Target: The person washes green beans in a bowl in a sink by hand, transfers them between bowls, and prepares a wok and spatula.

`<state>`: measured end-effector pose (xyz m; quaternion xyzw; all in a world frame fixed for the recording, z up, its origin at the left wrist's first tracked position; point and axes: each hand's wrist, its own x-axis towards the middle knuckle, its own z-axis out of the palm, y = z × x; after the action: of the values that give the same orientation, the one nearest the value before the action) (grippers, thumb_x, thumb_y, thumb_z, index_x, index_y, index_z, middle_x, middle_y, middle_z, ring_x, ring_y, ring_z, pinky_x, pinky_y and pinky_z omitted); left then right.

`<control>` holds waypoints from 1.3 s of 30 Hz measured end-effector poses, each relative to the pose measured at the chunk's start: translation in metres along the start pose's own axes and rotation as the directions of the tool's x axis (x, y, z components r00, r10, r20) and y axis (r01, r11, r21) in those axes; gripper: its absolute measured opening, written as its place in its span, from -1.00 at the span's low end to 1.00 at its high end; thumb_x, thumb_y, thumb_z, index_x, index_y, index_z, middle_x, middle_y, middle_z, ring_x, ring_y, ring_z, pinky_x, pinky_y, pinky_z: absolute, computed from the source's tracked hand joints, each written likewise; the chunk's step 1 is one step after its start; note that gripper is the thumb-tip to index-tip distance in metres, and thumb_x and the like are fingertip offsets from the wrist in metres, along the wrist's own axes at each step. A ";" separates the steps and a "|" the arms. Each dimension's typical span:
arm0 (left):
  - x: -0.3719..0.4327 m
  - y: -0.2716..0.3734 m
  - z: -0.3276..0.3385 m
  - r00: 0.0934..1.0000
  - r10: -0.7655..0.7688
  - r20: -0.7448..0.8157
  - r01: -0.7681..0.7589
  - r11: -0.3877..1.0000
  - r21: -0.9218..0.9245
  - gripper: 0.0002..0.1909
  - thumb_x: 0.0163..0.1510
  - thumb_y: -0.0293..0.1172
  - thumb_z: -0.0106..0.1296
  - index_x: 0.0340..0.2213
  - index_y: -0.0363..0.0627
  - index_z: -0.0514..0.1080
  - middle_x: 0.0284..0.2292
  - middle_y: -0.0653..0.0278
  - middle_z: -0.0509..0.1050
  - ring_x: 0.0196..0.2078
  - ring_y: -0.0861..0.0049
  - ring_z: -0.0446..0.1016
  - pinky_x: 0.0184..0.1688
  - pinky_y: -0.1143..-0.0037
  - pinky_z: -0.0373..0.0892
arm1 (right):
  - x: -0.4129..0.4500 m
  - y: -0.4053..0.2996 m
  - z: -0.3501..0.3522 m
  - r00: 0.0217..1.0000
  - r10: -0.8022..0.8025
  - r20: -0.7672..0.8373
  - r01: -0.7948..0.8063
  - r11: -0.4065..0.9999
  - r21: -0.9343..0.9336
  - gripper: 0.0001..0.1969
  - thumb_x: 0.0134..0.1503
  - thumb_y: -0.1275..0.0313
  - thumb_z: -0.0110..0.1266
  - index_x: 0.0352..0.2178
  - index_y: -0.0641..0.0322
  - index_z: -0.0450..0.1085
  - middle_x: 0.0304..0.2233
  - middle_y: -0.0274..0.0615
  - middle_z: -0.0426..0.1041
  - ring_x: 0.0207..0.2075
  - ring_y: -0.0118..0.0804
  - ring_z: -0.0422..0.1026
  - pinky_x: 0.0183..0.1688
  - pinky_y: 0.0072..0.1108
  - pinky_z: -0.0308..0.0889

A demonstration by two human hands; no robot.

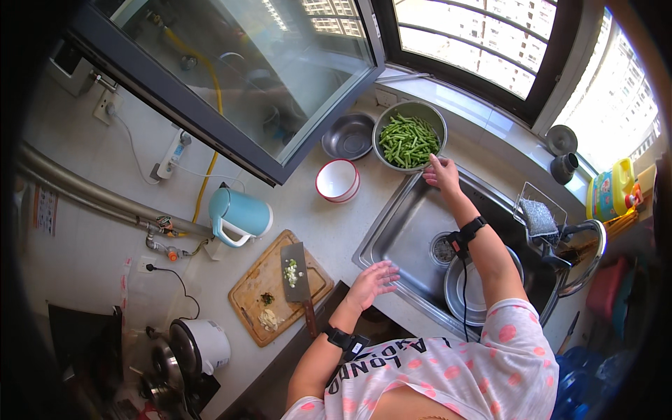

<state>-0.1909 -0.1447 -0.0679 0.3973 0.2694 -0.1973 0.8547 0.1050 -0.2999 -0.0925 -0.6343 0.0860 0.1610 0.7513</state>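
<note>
A metal bowl (442, 137) full of cut green beans (409, 140) stands on the counter behind the sink. My right hand (443, 174) is at its near rim, fingertips overlapping the edge; whether they grip it is unclear. My left hand (374, 283), empty with fingers apart, hovers by the sink's left front edge. In the stainless steel sink (407, 226), a round metal basin (467, 294) sits partly under my right forearm. Left of my left hand lies a wooden cutting board (254, 278). A cleaver (296, 278) rests on it, chopped scallion (292, 273) on the blade, beside sliced garlic (270, 319).
An open window sash (325, 173) juts over the counter. Beneath it are an empty metal basin (349, 137) and a red-rimmed white bowl (338, 181). A blue kettle (239, 215) and a rice cooker (207, 346) stand left. The faucet (598, 257) arches at the right.
</note>
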 end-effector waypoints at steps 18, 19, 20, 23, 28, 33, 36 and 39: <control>-0.019 -0.039 -0.009 0.969 0.223 -0.105 -0.143 0.856 0.497 -0.61 0.02 -0.26 -0.07 -0.13 -0.20 0.25 -0.30 0.30 0.38 -0.29 0.62 0.35 -0.35 0.57 0.31 | -0.174 0.091 0.010 0.694 -0.222 0.685 0.650 -0.215 -0.729 -0.72 -0.05 0.30 0.03 -0.36 0.31 0.39 -0.51 -0.05 0.45 -0.48 -0.15 0.45 -0.43 -0.47 0.33; -0.023 -0.039 -0.012 0.965 0.250 -0.081 -0.164 0.814 0.558 -0.62 0.01 -0.27 -0.07 -0.14 -0.20 0.27 -0.30 0.31 0.38 -0.29 0.62 0.35 -0.36 0.58 0.31 | -0.183 0.089 0.020 0.739 -0.177 0.650 0.673 0.161 -0.722 -0.72 -0.07 0.32 0.04 -0.36 0.31 0.39 -0.52 -0.04 0.45 -0.48 -0.10 0.44 -0.41 -0.44 0.32; -0.028 -0.038 -0.016 0.963 0.257 -0.076 -0.174 0.814 0.555 -0.62 0.01 -0.27 -0.07 -0.14 -0.20 0.27 -0.30 0.31 0.38 -0.29 0.62 0.35 -0.36 0.58 0.31 | -0.192 0.086 0.030 0.767 -0.113 0.631 0.589 0.515 -0.623 -0.72 -0.09 0.34 0.05 -0.35 0.31 0.38 -0.53 -0.03 0.45 -0.47 -0.05 0.43 -0.39 -0.41 0.32; -0.053 -0.028 -0.033 0.952 0.290 -0.103 -0.202 0.841 0.501 -0.65 0.01 -0.30 -0.06 -0.17 -0.21 0.29 -0.31 0.32 0.39 -0.31 0.63 0.36 -0.37 0.60 0.31 | -0.228 0.072 0.063 0.718 -0.024 0.696 0.620 0.478 -0.623 -0.73 -0.09 0.36 0.04 -0.34 0.28 0.38 -0.52 -0.02 0.44 -0.46 -0.03 0.42 -0.38 -0.42 0.32; -0.126 -0.020 -0.088 0.918 0.377 -0.122 -0.258 0.803 0.537 -0.71 0.06 -0.34 -0.14 -0.18 -0.20 0.29 -0.27 0.32 0.39 -0.25 0.61 0.37 -0.29 0.56 0.33 | -0.281 0.091 0.138 0.655 0.055 0.753 0.558 0.637 -0.532 -0.75 -0.06 0.38 0.01 -0.33 0.30 0.37 -0.54 -0.05 0.44 -0.47 -0.13 0.44 -0.39 -0.48 0.31; -0.218 -0.039 -0.176 0.828 0.467 -0.309 -0.325 0.851 0.413 -0.79 0.07 -0.37 -0.14 -0.26 -0.18 0.32 -0.31 0.34 0.40 -0.25 0.65 0.38 -0.31 0.62 0.34 | -0.360 0.122 0.238 0.445 0.083 0.891 0.723 0.555 -0.413 -0.79 -0.02 0.52 -0.13 -0.32 0.34 0.36 -0.55 -0.07 0.44 -0.50 -0.27 0.45 -0.41 -0.57 0.32; -0.273 -0.061 -0.222 0.763 0.468 -0.447 -0.354 0.880 0.317 -0.80 0.08 -0.37 -0.15 -0.27 -0.18 0.32 -0.32 0.33 0.40 -0.24 0.61 0.40 -0.34 0.61 0.35 | -0.408 0.156 0.294 0.382 0.239 0.893 0.653 0.613 -0.444 -0.78 -0.02 0.47 -0.09 -0.31 0.30 0.37 -0.54 -0.03 0.44 -0.47 -0.26 0.46 -0.40 -0.53 0.33; -0.327 -0.089 -0.269 0.698 0.442 -0.563 -0.396 0.894 0.211 -0.79 0.07 -0.36 -0.14 -0.27 -0.20 0.32 -0.33 0.30 0.41 -0.26 0.57 0.41 -0.35 0.59 0.37 | -0.453 0.196 0.342 0.176 0.175 0.969 0.810 0.534 -0.244 -0.76 0.01 0.43 -0.07 -0.29 0.34 0.36 -0.55 -0.09 0.45 -0.47 -0.34 0.46 -0.41 -0.58 0.34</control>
<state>-0.5756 0.0532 -0.0620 0.5205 0.4198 0.1280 0.7324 -0.4122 0.0037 -0.0613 -0.6466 -0.6129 0.3305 0.3114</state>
